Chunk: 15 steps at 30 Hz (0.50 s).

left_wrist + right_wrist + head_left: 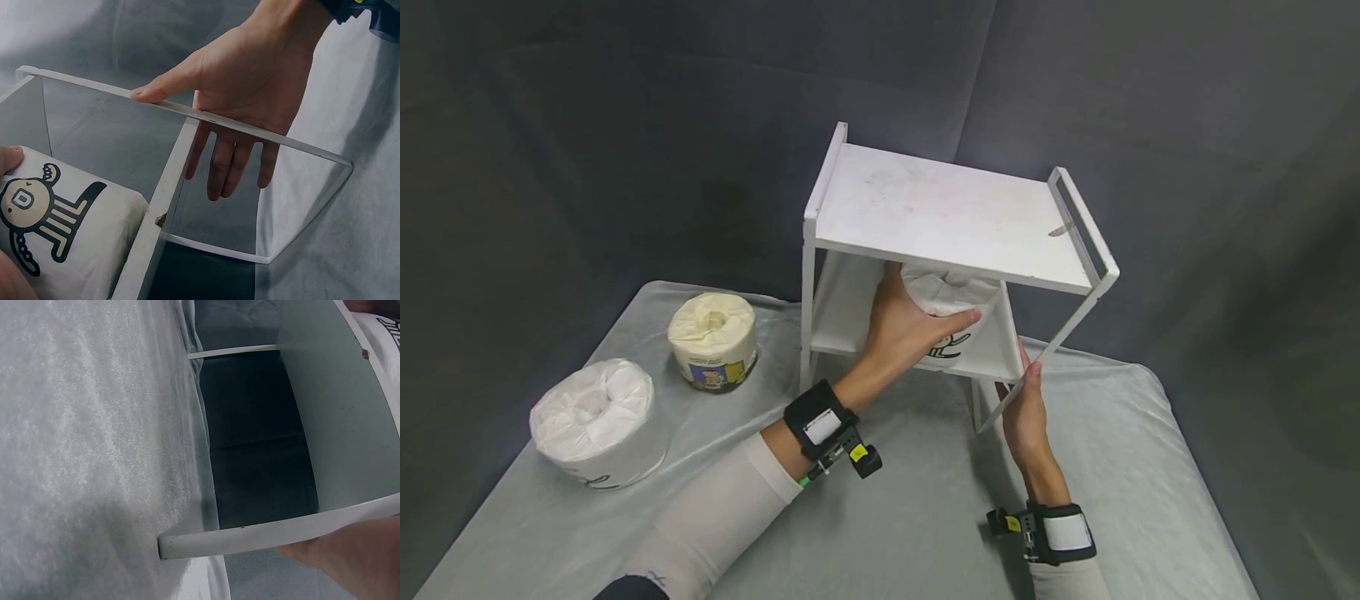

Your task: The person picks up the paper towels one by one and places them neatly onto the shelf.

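Observation:
A white two-tier shelf [940,212] stands on the cloth-covered table. On its lower tier sits a white paper-wrapped toilet roll [951,292] with a black line-drawn figure, partly hidden under the upper board. My left hand [906,321] grips this roll from the left, thumb across its front. My right hand [1026,412] holds the shelf's right side frame [306,153]. Its thumb lies along the bar and its extended fingers [231,165] pass behind it, as the left wrist view shows.
Left of the shelf stand a cream wrapped roll [711,333] with a coloured label and a larger white wrapped roll [598,417]. Grey cloth covers the table [895,517], and a dark curtain [700,150] hangs behind.

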Motion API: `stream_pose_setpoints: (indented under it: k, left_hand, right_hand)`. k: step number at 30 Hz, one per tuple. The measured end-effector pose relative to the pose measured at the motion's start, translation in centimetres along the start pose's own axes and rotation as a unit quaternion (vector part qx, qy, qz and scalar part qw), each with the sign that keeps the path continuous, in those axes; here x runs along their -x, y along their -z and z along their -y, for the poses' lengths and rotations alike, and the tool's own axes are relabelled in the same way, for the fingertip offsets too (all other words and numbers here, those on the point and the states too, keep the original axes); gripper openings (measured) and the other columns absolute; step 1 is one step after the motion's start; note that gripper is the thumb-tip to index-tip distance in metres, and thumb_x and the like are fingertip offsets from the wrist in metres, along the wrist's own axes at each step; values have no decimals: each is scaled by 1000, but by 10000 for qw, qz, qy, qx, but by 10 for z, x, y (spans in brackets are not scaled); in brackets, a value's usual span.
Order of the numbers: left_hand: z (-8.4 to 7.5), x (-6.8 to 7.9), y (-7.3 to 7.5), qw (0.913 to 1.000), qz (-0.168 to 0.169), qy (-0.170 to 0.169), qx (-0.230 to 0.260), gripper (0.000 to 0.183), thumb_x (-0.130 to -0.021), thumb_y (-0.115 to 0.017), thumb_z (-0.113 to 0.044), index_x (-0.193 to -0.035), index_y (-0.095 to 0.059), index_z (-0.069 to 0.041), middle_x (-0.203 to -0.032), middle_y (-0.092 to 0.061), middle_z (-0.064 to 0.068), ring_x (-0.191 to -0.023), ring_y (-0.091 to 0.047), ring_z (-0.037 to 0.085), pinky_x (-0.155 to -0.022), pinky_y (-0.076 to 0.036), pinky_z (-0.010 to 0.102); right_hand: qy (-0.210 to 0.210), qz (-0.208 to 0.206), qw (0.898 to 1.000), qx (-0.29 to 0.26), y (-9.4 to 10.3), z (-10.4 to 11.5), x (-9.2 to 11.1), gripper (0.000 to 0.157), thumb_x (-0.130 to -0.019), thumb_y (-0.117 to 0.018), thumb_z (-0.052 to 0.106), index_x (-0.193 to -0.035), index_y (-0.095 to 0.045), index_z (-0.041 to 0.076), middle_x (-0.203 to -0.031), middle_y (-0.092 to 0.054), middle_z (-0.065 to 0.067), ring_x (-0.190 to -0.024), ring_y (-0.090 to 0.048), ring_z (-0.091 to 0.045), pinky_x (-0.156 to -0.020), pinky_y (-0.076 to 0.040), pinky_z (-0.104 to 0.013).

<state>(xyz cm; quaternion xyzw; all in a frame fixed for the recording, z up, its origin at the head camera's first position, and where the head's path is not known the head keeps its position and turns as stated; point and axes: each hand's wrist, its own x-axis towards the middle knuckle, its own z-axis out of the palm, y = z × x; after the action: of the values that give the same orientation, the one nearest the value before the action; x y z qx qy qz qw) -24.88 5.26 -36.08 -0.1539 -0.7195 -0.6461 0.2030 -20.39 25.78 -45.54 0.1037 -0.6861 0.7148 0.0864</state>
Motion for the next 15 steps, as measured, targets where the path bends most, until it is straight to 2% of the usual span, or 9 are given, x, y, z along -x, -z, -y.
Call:
stream_pose_setpoints:
  k: [10,15]
  left_hand:
    - [2,-5,-19,9999,-37,-53,92,108,-60,-89,-43,-147,-30,-17,-135,-52,-3,-122,-47,6,-105,-37,30]
    - [-1,-7,-28,9999,-1,-110,-6,104,-62,-87,-46,-145,-32,-17,-133,-53,-4,-121,-47,5,-104,-38,29]
  right_hand:
    - [-171,-109,9997,113,0,-1,2,69,-102,-15,56,-159,-14,18,-158,-21,-8,-147,-15,-25,-119,-2,-53]
    - [-159,-170,9995,-203,-1,-1,1,73,-101,-19,58,-159,-13,14,-158,-21,-10,-147,-15,-24,-119,-3,-52]
